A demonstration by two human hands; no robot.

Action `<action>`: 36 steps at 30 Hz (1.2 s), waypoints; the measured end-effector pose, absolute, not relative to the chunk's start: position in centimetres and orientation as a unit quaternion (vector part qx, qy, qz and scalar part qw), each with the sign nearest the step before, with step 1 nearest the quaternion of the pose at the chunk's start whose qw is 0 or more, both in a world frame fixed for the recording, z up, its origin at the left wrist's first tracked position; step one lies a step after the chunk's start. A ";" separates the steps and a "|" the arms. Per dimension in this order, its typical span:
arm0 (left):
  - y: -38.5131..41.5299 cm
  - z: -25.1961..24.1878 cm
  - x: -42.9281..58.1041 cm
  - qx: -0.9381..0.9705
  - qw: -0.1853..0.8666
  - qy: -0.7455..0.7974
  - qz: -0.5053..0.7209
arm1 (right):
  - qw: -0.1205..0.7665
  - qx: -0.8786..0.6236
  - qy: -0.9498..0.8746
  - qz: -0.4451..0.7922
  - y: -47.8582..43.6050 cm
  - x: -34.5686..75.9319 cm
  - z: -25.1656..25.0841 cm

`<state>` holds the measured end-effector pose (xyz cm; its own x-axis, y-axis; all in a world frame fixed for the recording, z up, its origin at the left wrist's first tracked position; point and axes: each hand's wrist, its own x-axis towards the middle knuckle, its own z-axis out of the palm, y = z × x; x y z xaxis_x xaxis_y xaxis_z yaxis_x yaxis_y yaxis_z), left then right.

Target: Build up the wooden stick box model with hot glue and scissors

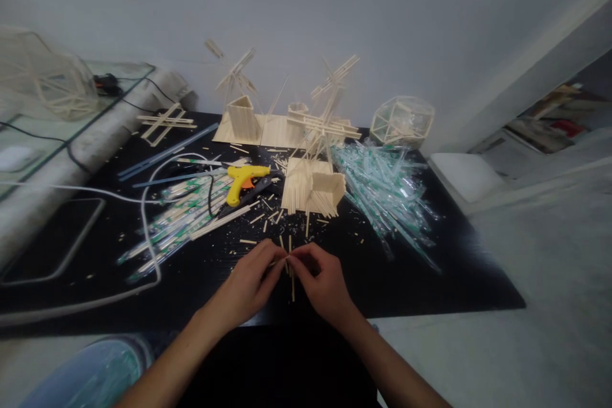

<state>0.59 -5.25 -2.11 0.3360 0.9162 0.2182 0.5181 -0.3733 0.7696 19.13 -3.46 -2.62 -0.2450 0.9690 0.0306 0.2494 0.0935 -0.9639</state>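
Observation:
My left hand (pixel 252 277) and my right hand (pixel 324 282) meet over the front of the black table, each closed in a pinch. Thin wooden sticks (pixel 293 288) stick out above and below the fingertips, some crossing; the fingers hide where they meet. Just beyond stands a small wooden model (pixel 299 188) with a square base, a low box and a frame of crossed sticks. A yellow glue gun (pixel 236 186) with an orange trigger lies beyond my left hand. Cut stick pieces (pixel 268 220) are scattered between the hands and the model.
Packs of wooden sticks (pixel 176 217) lie at left, crossed by a white cable (pixel 145 204). Clear plastic wrappers (pixel 392 188) are heaped at right. More windmill-like models (pixel 241 121) and a faceted clear container (pixel 404 120) stand by the wall. A bucket (pixel 90 373) is below the left edge.

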 end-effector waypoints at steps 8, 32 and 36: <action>-5.3 -2.2 0.8 0.761 0.293 0.467 0.341 | 0.419 -0.489 -0.586 0.492 -3.7 19.0 -2.9; -5.0 -2.9 0.9 0.728 0.287 0.517 0.348 | -0.039 -0.607 -0.793 0.031 6.1 19.1 2.2; -5.1 -2.9 1.0 0.728 0.292 0.515 0.347 | -0.059 -0.606 -0.790 0.079 6.5 19.4 2.5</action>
<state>1.01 -5.09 -2.92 0.2290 0.9516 0.2049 0.5461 -0.2998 0.7822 19.36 6.49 2.47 -0.2597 0.9470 -0.1891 0.9657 0.2540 -0.0539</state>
